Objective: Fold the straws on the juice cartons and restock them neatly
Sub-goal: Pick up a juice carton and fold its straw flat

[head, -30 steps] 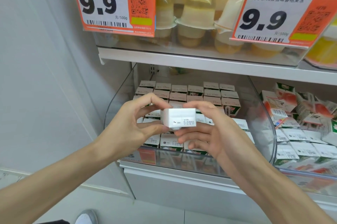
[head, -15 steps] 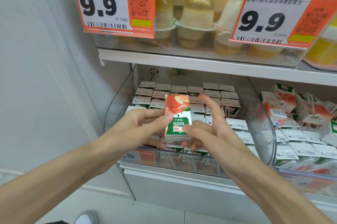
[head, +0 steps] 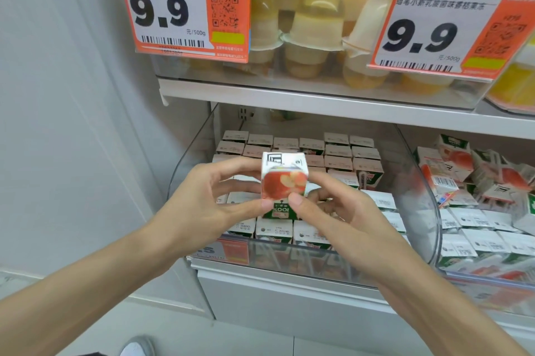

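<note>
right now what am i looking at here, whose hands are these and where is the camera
No machine here: these are a person's two bare hands, filmed by a camera worn on their head, looking forward and down. The left hand and right hand together hold one small juice carton by the fingers, apple picture facing the camera. Behind it, a clear bin holds neat rows of cartons. The shelf above carries jelly cups behind orange price tags reading 9.9.

Left hand (head: 208, 202), right hand (head: 341, 219): curled fingers

Shop: price tags (head: 185, 3), stocked shelves (head: 318, 100)
</note>
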`<state>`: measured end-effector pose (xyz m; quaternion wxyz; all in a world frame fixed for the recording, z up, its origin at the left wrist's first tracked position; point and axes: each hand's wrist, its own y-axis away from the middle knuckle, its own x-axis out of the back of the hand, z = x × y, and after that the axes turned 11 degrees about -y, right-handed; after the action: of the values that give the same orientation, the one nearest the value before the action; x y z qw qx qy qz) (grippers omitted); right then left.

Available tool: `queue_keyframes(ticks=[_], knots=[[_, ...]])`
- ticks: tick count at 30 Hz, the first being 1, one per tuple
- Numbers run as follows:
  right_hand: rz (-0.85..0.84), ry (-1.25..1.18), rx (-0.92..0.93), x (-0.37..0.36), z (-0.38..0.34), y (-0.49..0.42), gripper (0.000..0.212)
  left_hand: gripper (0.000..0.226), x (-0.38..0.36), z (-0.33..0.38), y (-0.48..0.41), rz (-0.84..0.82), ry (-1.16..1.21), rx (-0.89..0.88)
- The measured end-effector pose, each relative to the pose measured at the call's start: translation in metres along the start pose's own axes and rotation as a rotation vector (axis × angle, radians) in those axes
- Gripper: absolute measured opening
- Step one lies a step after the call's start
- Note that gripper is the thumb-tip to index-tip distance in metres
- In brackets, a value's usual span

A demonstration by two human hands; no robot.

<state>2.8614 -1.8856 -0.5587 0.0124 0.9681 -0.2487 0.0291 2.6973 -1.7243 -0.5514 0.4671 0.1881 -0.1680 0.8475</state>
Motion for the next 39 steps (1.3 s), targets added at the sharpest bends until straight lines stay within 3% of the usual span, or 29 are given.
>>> queue_keyframes(ticks=[2, 5, 8, 12, 16, 22, 25, 28, 32, 37, 39], knots=[[-0.036, -0.020, -0.014, 0.002, 0.002, 0.002, 0.049, 0.043, 0.000, -0.003, 0.000, 0.023, -0.038, -0.059], [-0.095, -0.165, -0.080, -0.002, -0.001, 0.001, 0.036, 0.042, 0.000, -0.006, -0.001, 0.066, -0.060, -0.122], [-0.046, -0.390, -0.179, -0.003, -0.006, -0.004, 0.035, 0.038, -0.002, -0.008, -0.003, 0.100, -0.118, -0.141], [-0.008, -0.400, -0.183, -0.004, -0.006, -0.003, 0.024, 0.044, -0.002, -0.007, -0.004, 0.108, -0.190, -0.122], [0.002, -0.411, -0.135, -0.002, -0.008, -0.001, 0.020, 0.066, -0.001, -0.005, -0.002, 0.065, -0.143, 0.060], [0.008, -0.340, -0.107, -0.002, -0.008, 0.000, 0.034, 0.034, -0.001, 0.009, -0.003, -0.055, 0.235, 0.323], [-0.007, -0.224, -0.051, 0.000, -0.003, 0.002, 0.061, 0.036, -0.002, 0.007, 0.000, -0.197, 0.224, 0.309], [0.018, -0.177, -0.071, 0.001, 0.003, 0.000, 0.074, 0.032, -0.002, 0.004, 0.001, -0.174, 0.220, 0.304], [0.008, -0.054, -0.005, -0.001, 0.001, -0.002, 0.039, 0.044, -0.002, 0.003, 0.000, -0.050, 0.097, 0.211], [0.063, 0.079, 0.111, 0.007, 0.000, -0.002, 0.030, 0.058, -0.005, 0.006, -0.005, -0.026, 0.004, 0.011], [0.075, 0.144, 0.107, 0.012, 0.000, -0.003, 0.031, 0.051, -0.005, 0.012, -0.014, 0.019, -0.104, -0.065]])
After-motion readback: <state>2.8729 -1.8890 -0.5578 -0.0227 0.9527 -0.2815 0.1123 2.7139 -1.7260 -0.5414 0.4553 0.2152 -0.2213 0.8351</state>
